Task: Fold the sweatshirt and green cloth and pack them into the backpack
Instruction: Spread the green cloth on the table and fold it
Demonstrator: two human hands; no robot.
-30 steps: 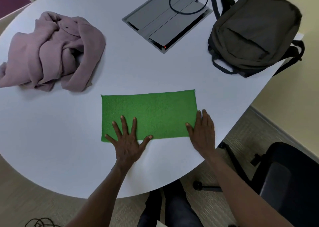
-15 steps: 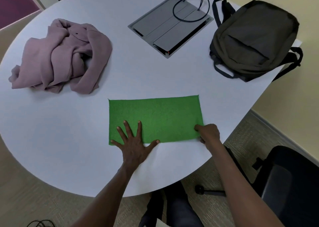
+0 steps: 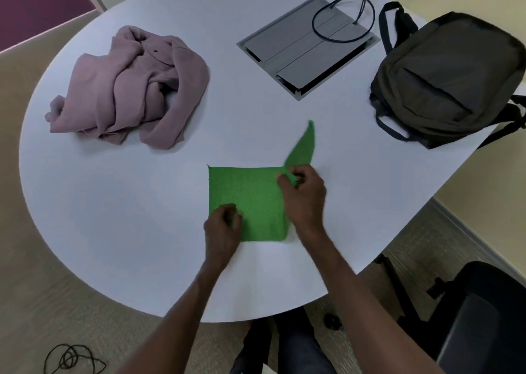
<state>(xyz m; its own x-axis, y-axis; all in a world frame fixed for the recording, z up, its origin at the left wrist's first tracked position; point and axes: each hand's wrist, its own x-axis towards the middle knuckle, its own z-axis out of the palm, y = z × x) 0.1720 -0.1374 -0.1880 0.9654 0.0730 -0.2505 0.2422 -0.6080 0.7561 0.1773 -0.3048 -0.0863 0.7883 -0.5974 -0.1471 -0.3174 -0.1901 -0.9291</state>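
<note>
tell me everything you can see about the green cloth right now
The green cloth is a bright green piece of fuzzy, felt-like fabric lying on the near part of the white table. Most of it lies flat. Its right end is lifted and being drawn over toward the left, with one corner sticking up. The right hand pinches that raised edge; the left hand, fingers curled, holds the near left corner. Nothing else touches it.

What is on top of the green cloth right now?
Both hands: the left hand holds its near-left corner, and the right hand pinches the lifted right end of the green cloth. Cloth beneath them is hidden.
</note>
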